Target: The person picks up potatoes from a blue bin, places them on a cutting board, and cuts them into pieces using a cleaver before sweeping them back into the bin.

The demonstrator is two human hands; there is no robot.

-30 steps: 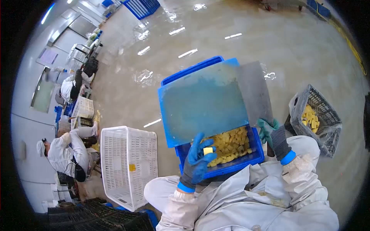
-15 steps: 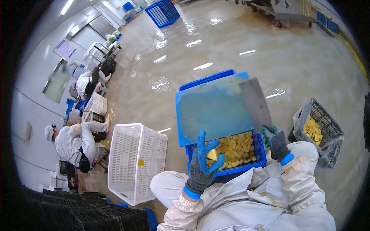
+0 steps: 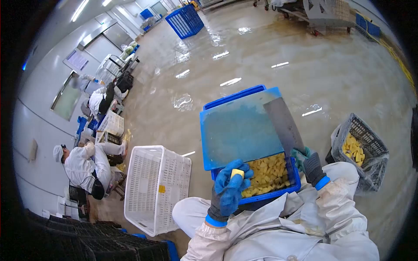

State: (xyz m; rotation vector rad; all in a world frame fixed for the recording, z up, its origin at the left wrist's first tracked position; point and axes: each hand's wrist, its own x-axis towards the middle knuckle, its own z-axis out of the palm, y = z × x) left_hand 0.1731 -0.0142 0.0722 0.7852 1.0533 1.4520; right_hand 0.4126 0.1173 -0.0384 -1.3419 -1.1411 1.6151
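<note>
My left hand, in a blue-coated glove, has its fingers closed round a yellow chunk in front of the blue crate. Many yellow cubes fill the crate's near part. Across its far part lies a translucent blue board. My right hand, in a green and grey glove, is wrapped round the near end of a wide dark blade, whose flat rests over the board's right side. The handle is hidden in the fingers.
A white basket stands left, a dark lined basket with yellow pieces right. Black crates are at the lower left. Co-workers in white sit along the left wall. A blue basket stands far off on the wet floor.
My left fingers have closed from a spread pose, turning the yellow chunk upward. The view has tilted slightly. My right hand still grips the blade, which is angled a little differently.
</note>
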